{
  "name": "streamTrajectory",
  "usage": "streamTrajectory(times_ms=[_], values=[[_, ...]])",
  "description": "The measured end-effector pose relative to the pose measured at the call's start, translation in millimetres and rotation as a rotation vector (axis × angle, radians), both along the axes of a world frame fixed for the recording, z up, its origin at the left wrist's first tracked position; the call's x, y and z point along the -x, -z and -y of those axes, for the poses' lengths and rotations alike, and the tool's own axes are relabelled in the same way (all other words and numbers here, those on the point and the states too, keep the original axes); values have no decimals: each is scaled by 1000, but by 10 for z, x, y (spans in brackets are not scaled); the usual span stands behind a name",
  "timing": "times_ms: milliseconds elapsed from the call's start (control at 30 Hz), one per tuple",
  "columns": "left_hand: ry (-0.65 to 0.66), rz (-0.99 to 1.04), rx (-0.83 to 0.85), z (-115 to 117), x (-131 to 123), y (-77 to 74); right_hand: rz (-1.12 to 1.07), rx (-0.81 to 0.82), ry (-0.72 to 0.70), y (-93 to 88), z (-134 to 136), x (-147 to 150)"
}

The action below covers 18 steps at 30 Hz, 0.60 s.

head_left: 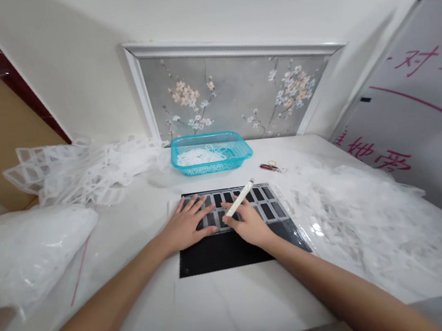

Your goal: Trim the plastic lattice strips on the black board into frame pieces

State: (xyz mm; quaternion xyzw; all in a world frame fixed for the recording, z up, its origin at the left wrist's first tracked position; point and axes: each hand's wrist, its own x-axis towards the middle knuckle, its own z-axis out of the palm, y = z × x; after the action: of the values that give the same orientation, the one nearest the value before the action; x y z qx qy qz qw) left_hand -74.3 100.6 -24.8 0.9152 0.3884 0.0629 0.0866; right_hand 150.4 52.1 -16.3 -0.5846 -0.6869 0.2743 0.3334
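Observation:
A black mat (223, 255) lies on the white table, and on its far half rests a white plastic grid sheet (267, 203) with dark rectangular windows. My left hand (186, 225) lies flat on the sheet's left part, fingers spread. My right hand (247, 223) is closed around a white stick-like tool (240, 198). The tool's lower tip meets the grid near the sheet's middle and its other end points up to the right.
A turquoise basket (244, 150) holding white plastic scraps stands behind the mat. Small red-handled scissors (269, 167) lie to its right. Piles of white plastic frames (77, 169) and scraps (355, 205) flank the mat. A plastic bag (19, 250) sits at the left.

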Motion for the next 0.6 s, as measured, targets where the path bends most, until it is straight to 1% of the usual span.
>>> streamTrajectory(times_ms=[167,300,500,600], values=[[-1,2,-22,2,5,2,31,14,-17,-83,49,13],[0,-11,-2,-11,6,6,56,3,-42,-124,81,5],[7,-8,0,-28,10,22,137,-6,-68,-116,80,-4],[8,-2,-1,-31,11,32,243,-64,-96,-116,109,11]])
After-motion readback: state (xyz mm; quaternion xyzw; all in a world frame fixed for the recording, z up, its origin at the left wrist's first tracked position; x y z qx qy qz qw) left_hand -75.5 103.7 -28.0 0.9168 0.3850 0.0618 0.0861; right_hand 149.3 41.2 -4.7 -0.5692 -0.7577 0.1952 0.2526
